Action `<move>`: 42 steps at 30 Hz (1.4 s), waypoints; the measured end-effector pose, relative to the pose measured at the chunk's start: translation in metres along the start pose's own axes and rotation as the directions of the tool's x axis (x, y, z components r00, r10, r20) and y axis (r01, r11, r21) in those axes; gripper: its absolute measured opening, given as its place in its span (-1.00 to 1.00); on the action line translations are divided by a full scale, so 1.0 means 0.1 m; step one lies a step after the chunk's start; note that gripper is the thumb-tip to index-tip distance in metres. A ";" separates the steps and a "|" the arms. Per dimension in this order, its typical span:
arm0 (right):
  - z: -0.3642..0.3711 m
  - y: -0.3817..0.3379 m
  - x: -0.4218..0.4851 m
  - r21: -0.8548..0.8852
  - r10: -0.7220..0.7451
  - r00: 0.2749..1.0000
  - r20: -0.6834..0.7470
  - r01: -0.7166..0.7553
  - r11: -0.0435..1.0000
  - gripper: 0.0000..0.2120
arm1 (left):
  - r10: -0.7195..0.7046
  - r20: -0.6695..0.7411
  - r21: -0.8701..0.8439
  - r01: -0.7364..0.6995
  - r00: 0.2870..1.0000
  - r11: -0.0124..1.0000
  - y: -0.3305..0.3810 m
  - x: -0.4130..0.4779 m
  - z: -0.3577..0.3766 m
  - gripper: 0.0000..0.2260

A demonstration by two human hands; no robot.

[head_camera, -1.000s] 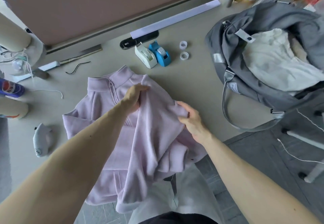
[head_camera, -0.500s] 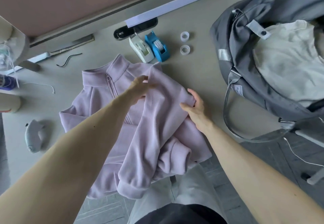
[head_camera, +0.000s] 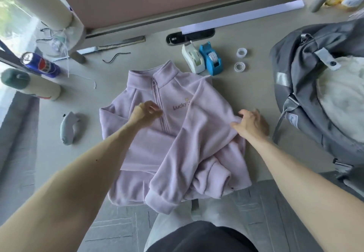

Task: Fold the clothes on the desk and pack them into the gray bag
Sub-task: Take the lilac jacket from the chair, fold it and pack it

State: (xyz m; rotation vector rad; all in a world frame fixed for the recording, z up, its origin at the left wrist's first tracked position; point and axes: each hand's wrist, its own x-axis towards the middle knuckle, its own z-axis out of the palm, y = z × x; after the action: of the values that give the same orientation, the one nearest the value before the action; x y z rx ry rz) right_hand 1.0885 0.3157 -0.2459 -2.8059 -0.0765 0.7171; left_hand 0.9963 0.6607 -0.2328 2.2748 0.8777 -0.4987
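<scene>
While both forearms reach out over the near edge of the desk [head_camera: 157, 54], we see the left hand [head_camera: 145, 113] hang just above the chest of the lilac fleece jacket [head_camera: 157, 153], beside the zip. Its fingers are loosely curled and it has nothing in its grasp. The right hand [head_camera: 250, 123] sits at the jacket's right edge, wrist low, with the thumb laid on the fabric and the fingers bent at the fold. We cannot tell whether they pinch the cloth or only rest on it.

The jacket lies front up at the middle of the near edge, its stand collar pointing to the far edge and its zip closed. We read gold "Lucky" lettering [head_camera: 180, 107] on the chest, partly covered by one sleeve [head_camera: 197, 129]. That sleeve is folded slantwise across the front, and its cuff lies at the near edge. The hem bunches there and hangs slightly over it.

The gray bag [head_camera: 299, 98] stands open at the right edge, well apart from the jacket, with a white garment [head_camera: 342, 98] inside. Behind the collar stand a white tape dispenser [head_camera: 193, 58] and a blue tape dispenser [head_camera: 210, 58], touching side by side.
</scene>
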 end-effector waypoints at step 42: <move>1.18 -0.40 -1.75 -0.010 -0.236 0.958 -0.161 0.238 0.971 -0.50 | -0.123 -0.296 -0.043 0.115 0.947 0.992 -2.28 -2.06 0.57 -0.46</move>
State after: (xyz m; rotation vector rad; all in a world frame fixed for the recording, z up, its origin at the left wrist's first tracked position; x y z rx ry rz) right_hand 0.8788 0.3610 -0.2548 -2.7689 -0.3721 0.4319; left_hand 0.6845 0.6582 -0.2596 2.3194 1.1686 -0.1935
